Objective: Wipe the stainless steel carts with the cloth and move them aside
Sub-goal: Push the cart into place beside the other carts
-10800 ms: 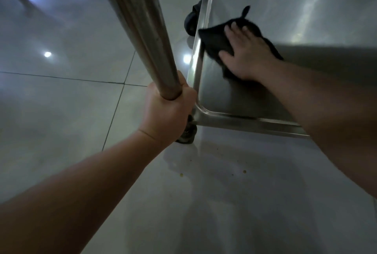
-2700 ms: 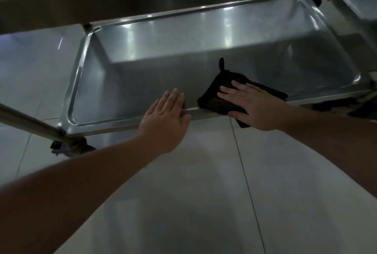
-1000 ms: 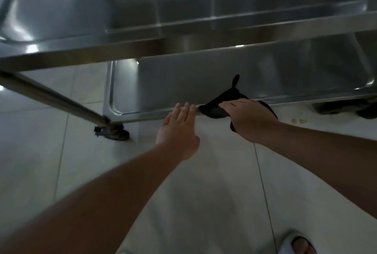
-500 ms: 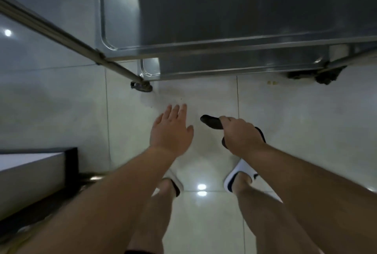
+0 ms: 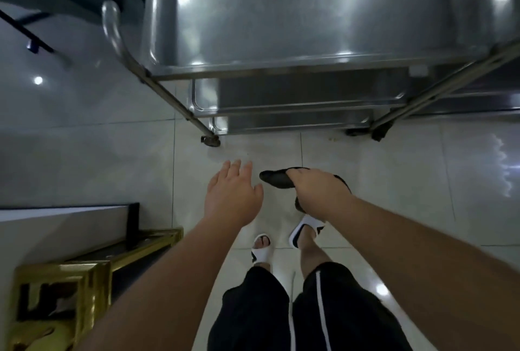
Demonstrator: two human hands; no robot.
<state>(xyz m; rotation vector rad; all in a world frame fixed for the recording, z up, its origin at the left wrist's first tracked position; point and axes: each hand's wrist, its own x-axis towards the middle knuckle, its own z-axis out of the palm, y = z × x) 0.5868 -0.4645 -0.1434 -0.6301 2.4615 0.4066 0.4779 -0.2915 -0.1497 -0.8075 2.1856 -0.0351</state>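
Cart on glossy tile floor | right hand grips cloth | left hand open-fingered

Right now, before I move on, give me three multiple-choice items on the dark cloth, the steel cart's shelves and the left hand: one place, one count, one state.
1. Where is the dark crumpled cloth?
A. on the top shelf
B. in the right hand
C. on the floor

2. How many shelves does the stainless steel cart show?
A. one
B. two
C. three

3. How is the left hand?
A. open, holding nothing
B. gripping the cart's handle
C. pressing a shelf

Answers: 1 B, fingers curl round the cloth above the pale tiled floor. 2 C, three stepped tray edges show. 3 A, fingers spread in the air, short of the cart.
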